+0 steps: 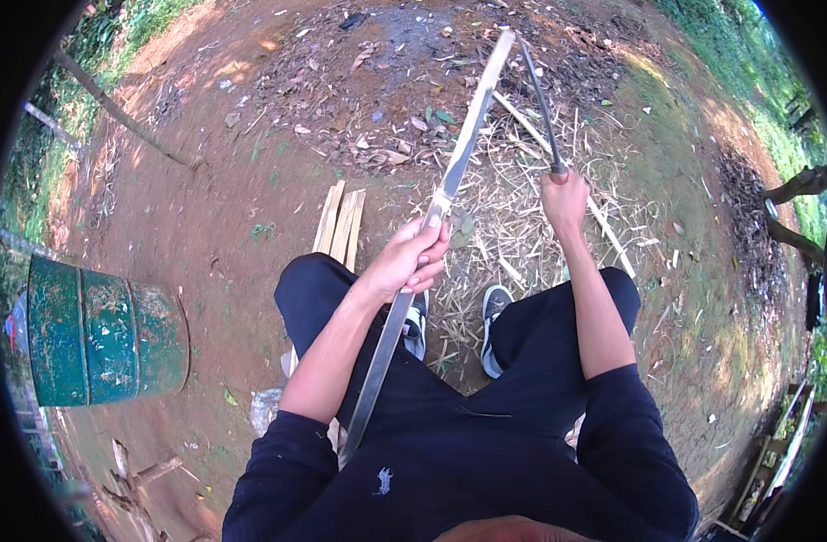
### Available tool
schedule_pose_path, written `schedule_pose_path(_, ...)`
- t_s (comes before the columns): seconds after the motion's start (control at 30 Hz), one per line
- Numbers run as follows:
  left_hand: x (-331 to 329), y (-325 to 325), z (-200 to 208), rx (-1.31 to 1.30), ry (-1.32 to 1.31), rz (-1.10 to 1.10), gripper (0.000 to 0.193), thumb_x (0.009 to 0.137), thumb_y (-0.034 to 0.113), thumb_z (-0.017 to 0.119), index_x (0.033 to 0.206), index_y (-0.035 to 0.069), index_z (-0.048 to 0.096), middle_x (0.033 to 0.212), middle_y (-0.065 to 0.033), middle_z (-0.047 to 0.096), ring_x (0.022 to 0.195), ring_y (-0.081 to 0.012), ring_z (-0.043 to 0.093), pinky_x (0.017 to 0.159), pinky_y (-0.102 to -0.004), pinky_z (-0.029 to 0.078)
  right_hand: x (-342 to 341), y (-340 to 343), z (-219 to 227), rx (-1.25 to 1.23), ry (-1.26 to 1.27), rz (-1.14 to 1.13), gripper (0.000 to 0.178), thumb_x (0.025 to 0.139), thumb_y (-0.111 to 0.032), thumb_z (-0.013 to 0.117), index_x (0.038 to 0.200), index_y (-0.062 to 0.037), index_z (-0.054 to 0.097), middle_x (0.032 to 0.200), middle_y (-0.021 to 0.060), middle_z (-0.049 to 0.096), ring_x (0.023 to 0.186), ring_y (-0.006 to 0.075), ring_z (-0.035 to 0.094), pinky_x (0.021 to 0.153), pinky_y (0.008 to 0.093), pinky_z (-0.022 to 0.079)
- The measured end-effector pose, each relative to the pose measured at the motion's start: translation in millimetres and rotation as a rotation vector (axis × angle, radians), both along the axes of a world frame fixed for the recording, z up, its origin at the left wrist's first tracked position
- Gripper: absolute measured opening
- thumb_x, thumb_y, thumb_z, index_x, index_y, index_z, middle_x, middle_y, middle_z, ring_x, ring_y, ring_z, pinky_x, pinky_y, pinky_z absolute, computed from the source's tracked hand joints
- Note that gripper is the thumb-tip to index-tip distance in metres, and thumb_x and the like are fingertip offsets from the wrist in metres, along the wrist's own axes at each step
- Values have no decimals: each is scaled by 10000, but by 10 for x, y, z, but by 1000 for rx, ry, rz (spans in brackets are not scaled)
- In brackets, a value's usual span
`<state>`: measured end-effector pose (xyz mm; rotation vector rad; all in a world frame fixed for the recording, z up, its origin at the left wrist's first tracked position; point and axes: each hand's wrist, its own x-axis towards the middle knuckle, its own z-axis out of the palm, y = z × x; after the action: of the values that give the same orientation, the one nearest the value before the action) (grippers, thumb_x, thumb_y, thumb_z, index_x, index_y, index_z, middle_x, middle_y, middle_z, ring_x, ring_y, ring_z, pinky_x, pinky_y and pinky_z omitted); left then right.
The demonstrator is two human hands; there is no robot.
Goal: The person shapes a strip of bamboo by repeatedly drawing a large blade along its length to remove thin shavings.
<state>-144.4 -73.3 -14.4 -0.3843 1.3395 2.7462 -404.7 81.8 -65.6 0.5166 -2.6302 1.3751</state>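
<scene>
My left hand is closed round a long split bamboo strip, which slants from near my lap up to the far right. Its far part shows pale, freshly cut wood, while the near part is dark and smooth. In my right hand is the handle of a long, narrow-bladed knife. The blade points away from me, and its tip meets or lies very close to the strip's far end; contact cannot be made out. Both arms reach over my bent knees.
Pale bamboo shavings litter the ground between and beyond my shoes. Several cut bamboo strips lie beyond my left knee. A weathered green drum is at left, near a thin leaning pole. Dry leaves cover the ground ahead.
</scene>
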Motion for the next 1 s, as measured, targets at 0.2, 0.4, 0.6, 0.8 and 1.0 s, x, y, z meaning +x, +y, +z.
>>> schedule_pose_path(0.2,-57,-39,41,-1,21,8,315,1092,359,348,1035,76,472,672,49,333,418,-20,270,320,-180,228,608,-123,224,-124,91,405,145,826,-103,659,714,-26,608,507,20,545,459,88,500,452,324,404)
schedule_pose_path(0.4,-119,80,-38,-120,-20,-14,325,1091,380,344,1042,89,480,674,57,316,434,-16,251,332,-179,224,811,-197,201,72,446,565,166,723,-83,665,703,-51,503,545,145,540,507,359,588,481,455,449)
schedule_pose_path(0.6,-90,92,-67,-221,-58,-9,345,1088,415,327,1015,100,447,692,51,315,441,-22,258,341,-192,240,846,-228,139,142,417,597,180,694,-104,668,709,-46,498,591,140,571,535,369,599,505,472,470)
schedule_pose_path(0.8,-23,215,13,-185,-72,-30,293,1087,406,339,986,143,419,671,61,295,451,-15,226,336,-178,210,655,-234,4,102,274,464,114,774,-111,669,744,-57,573,567,131,589,513,316,632,495,429,501)
schedule_pose_path(1.0,-125,268,20,-16,-52,27,281,1094,363,335,1004,112,424,660,61,291,425,-13,207,318,-169,190,384,-173,9,149,217,374,115,826,-108,658,766,-17,621,550,130,613,459,217,627,465,379,510)
